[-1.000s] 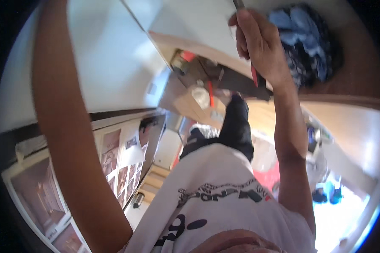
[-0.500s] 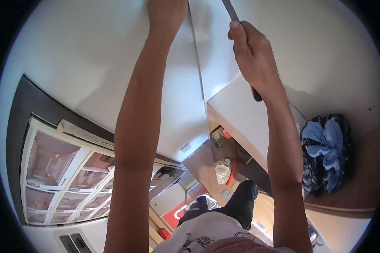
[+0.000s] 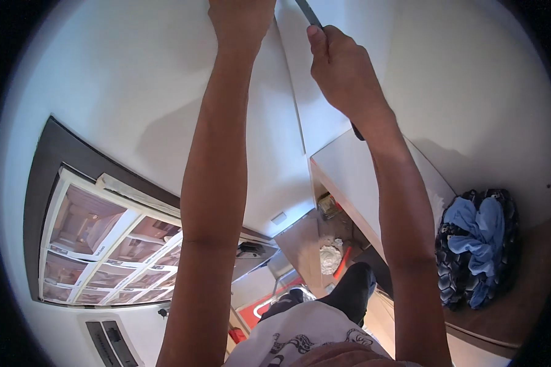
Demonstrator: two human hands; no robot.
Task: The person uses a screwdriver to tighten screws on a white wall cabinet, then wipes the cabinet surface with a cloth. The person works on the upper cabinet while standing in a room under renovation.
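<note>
My right hand (image 3: 349, 73) is closed around a tool with a long, flat grey metal blade (image 3: 308, 12). Its dark handle end sticks out below my wrist, and the blade runs up and left out of the picture, so its tip is hidden. At the top edge, my left hand (image 3: 242, 24) is raised close to a large white panel (image 3: 159, 67). The picture cuts off its fingers, so what they touch or hold does not show. A narrow seam (image 3: 297, 116) between white panels runs down between my two arms.
A white box-like cabinet (image 3: 349, 162) juts out beneath my right forearm. Blue cloth (image 3: 477, 226) lies bundled on a brown shelf at right. At left hangs a dark-framed panel of pictures (image 3: 113, 244), above wall switches (image 3: 111, 344). A whitish bundle (image 3: 330, 260) lies far below, near my legs.
My right hand has moved left and slightly up with the tool, bringing the blade nearer my left hand. The whole view has shifted slightly.
</note>
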